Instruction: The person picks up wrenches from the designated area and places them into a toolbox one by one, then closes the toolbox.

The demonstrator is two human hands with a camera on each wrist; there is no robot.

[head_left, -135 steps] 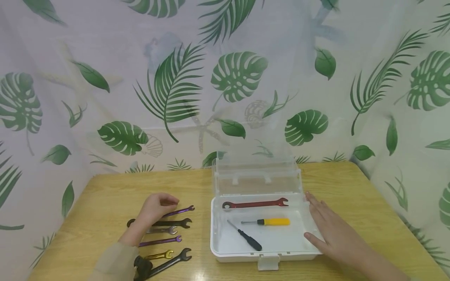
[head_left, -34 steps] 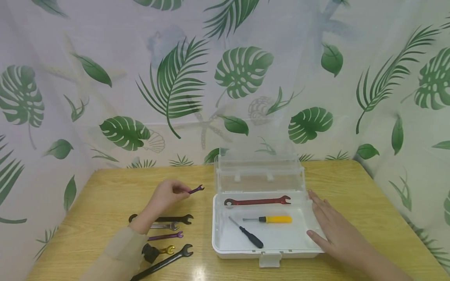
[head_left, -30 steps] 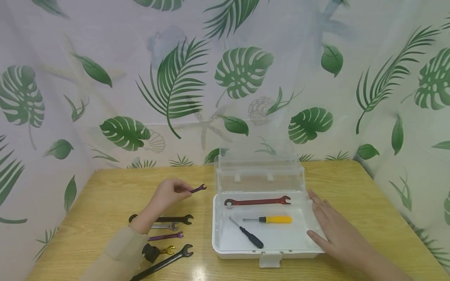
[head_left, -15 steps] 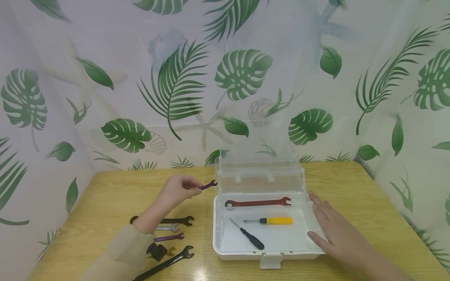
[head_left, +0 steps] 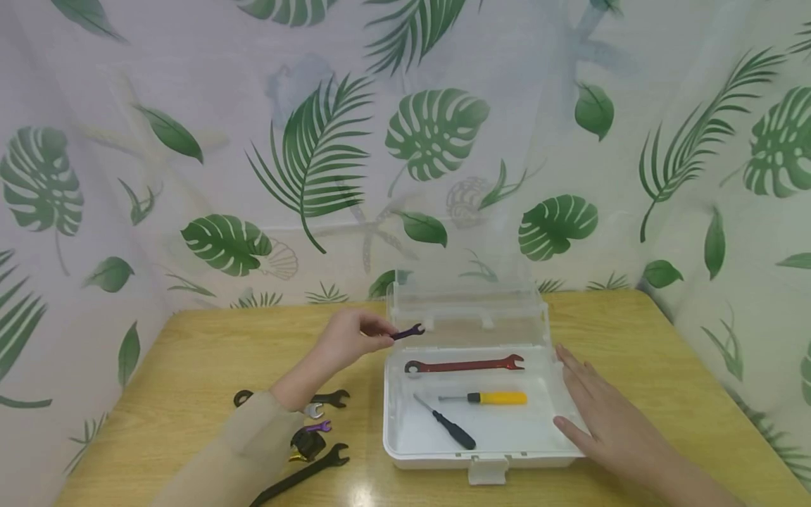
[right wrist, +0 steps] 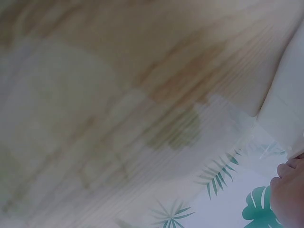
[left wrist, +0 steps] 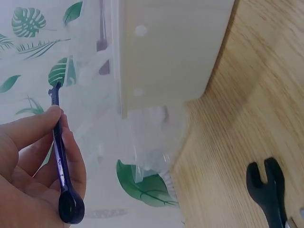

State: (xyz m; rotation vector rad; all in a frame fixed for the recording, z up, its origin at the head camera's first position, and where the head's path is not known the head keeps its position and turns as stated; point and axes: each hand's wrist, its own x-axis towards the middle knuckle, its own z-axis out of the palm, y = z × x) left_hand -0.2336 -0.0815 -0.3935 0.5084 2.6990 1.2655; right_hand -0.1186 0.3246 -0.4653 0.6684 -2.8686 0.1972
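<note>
A small purple combination wrench [head_left: 408, 330] is pinched between the thumb and fingers of my left hand [head_left: 351, 341], just above the back left corner of a white toolbox [head_left: 388, 422]. In the left wrist view, the same wrench [left wrist: 61, 161] lies across the fingers, ring end toward the palm. My right hand [head_left: 602, 422] rests against the toolbox's right side, fingers straight. Inside the box lie a red combination wrench [head_left: 465, 365], a yellow-handled screwdriver [head_left: 503, 398] and a black-handled screwdriver [head_left: 453, 428].
The toolbox's clear lid [head_left: 465, 331] stands open at the back. Left of the box, partly behind my left forearm, lie a black wrench [head_left: 332, 399], a silver wrench [head_left: 315, 411], another purple wrench [head_left: 320, 426] and a lower black wrench [head_left: 310, 473]. A patterned curtain [head_left: 342, 267] hangs behind the table.
My left hand has picked up the purple wrench from the top of the row at left and carried it rightward to the toolbox. The right hand stays at the box's side.
</note>
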